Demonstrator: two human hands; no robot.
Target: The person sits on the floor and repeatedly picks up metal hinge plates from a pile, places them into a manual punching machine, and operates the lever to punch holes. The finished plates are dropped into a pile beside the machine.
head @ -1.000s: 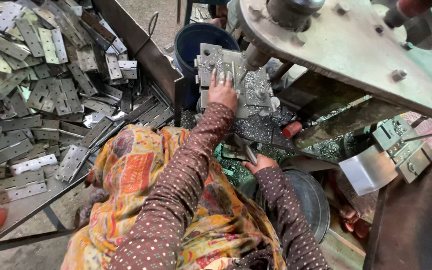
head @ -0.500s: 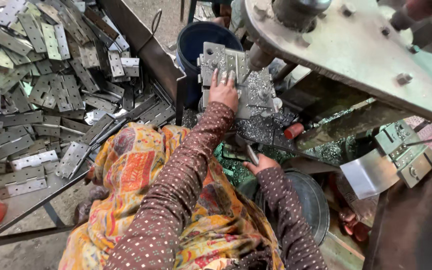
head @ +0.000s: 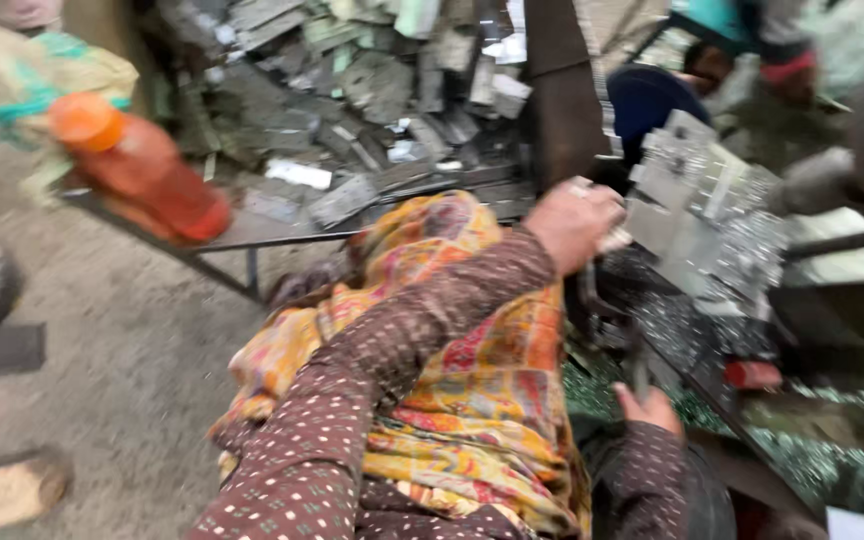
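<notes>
The whole head view is motion-blurred. My left hand point(head: 577, 225) is at the near edge of a stack of grey metal plates point(head: 697, 200), fingers curled around a small pale metal piece point(head: 614, 240). Lower down, my right hand point(head: 649, 408) grips a thin dark rod point(head: 638, 368) that points up toward the plates. Both arms wear brown dotted sleeves point(head: 372, 390), and a yellow-orange patterned cloth point(head: 472, 400) covers my lap.
A heap of loose metal hinge plates point(head: 382, 90) lies on a framed tray point(head: 252, 235) at the back left. An orange bottle point(head: 142, 170) rests on its left end. A dark blue bucket point(head: 652, 105) stands behind the stack. Glittering shavings point(head: 802, 450) cover the bench on the right.
The view has swung left and down. My left hand has come off the top of the plate stack to its near edge, fingers now curled. My right hand stays low on the rod.
</notes>
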